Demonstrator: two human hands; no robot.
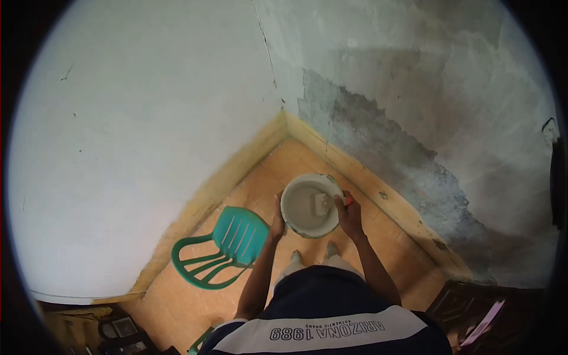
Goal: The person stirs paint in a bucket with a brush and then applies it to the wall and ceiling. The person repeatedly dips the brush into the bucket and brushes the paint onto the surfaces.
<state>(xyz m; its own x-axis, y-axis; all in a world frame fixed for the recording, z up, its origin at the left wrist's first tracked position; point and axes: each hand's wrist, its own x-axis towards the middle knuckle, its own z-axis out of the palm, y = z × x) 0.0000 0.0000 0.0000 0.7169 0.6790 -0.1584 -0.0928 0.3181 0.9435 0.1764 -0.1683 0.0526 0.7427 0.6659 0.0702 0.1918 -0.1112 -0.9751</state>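
Observation:
A round white bucket (294, 228) with a smeared rim is held up in front of my body, its opening facing me. My left hand (277, 220) is closed against its left side, the fingers mostly hidden. On the right side, my right hand (350, 216) grips the rim with the thumb on top. A small orange-red piece (348, 200) shows at the right hand's fingers; I cannot tell what it belongs to. Inside the bucket, a whitish blocky thing (322, 204) rests near the right thumb, above a pale bottom.
A green plastic chair (241, 231) stands to the left on the orange tiled floor (168, 299). Two walls meet ahead; the right wall (378, 127) has a dark, peeling patch. At lower right, another person's hand (458, 336) is beside a flat pinkish object (484, 324).

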